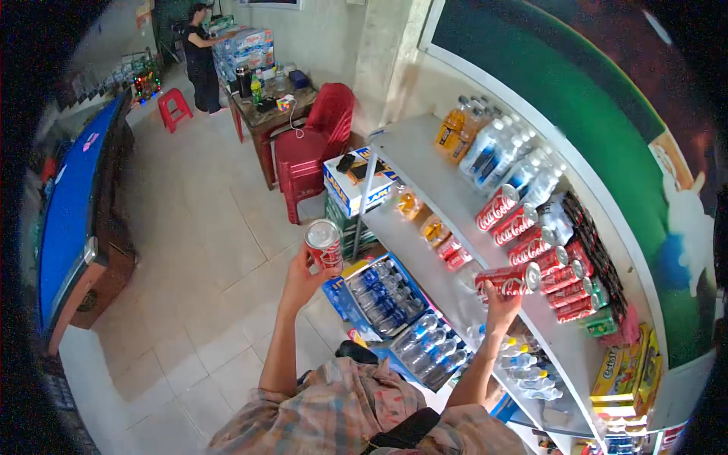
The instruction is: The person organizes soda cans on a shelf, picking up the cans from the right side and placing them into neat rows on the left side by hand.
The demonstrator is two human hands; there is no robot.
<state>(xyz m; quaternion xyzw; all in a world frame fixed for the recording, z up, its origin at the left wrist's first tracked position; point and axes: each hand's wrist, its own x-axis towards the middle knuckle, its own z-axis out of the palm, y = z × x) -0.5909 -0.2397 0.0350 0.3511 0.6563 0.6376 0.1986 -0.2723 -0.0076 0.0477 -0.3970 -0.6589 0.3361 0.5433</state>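
A red Coca-Cola can (pixel 324 241) is in my left hand (pixel 303 271), held upright over the floor to the left of the shelf, its silver top facing me. My right hand (pixel 500 305) grips a second red can (pixel 509 280), tilted on its side at the front edge of the metal shelf (pixel 409 152). Just behind that can, several Coca-Cola cans (pixel 531 246) stand in rows on the shelf. Water bottles (pixel 504 155) and orange drink bottles (pixel 453 129) stand further back along it.
Below are a lower shelf with bottles and opened packs of bottled water (pixel 387 296). Red chairs (pixel 311 152) and a cluttered table (pixel 265 114) stand ahead. A blue pool table (pixel 83 182) is at left. A person (pixel 203 61) stands at the back by stacked packs.
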